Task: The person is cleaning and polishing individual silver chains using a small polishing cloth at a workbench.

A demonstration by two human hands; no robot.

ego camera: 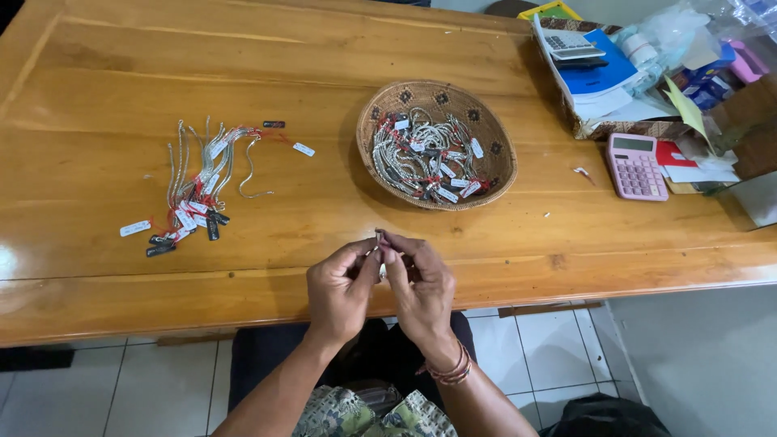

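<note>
silver bracelet [382,252], light, thin and slippery-looking, sits pinched near its end between left hand [338,290] and right hand [421,293].

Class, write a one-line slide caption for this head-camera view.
Both hands, left hand and right hand, pinch a small tagged piece before a woven basket of bracelets.

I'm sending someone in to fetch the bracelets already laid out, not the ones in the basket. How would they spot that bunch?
On the long wooden table, look left of the round woven basket. The loose bracelets lie fanned out flat on the bare wood, silver strands with small white tags and red strings. Unlike those heaped in the basket, they sit in no container.
</note>
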